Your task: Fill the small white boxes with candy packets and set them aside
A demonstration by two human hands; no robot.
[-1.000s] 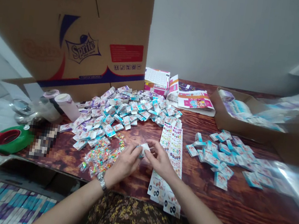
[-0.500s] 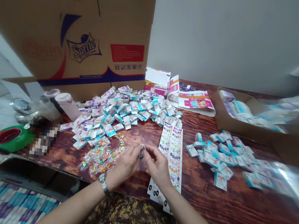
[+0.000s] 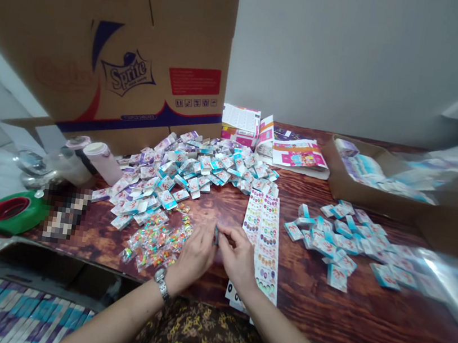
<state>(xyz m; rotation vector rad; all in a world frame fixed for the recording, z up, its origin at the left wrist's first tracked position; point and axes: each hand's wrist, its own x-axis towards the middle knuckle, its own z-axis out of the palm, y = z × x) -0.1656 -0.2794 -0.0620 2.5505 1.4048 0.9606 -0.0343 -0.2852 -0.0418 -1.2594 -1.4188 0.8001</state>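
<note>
My left hand and my right hand meet over the wooden table, fingers pinched together around a small white and teal packet that is mostly hidden between them. A wristwatch sits on my left wrist. My right hand rests on a long sticker sheet. Just left of my left hand lies a heap of tiny colourful wrapped pieces. A big pile of small packets spreads behind, and a smaller pile of teal packets lies to the right.
A large Sprite carton stands at the back left. Bottles and a green tape dispenser are at the left edge. Printed leaflets and a flat cardboard box of packets sit at the back right.
Both hands have dropped lower and closer to the table, closing more tightly over the small packet, which showed more clearly a second ago.
</note>
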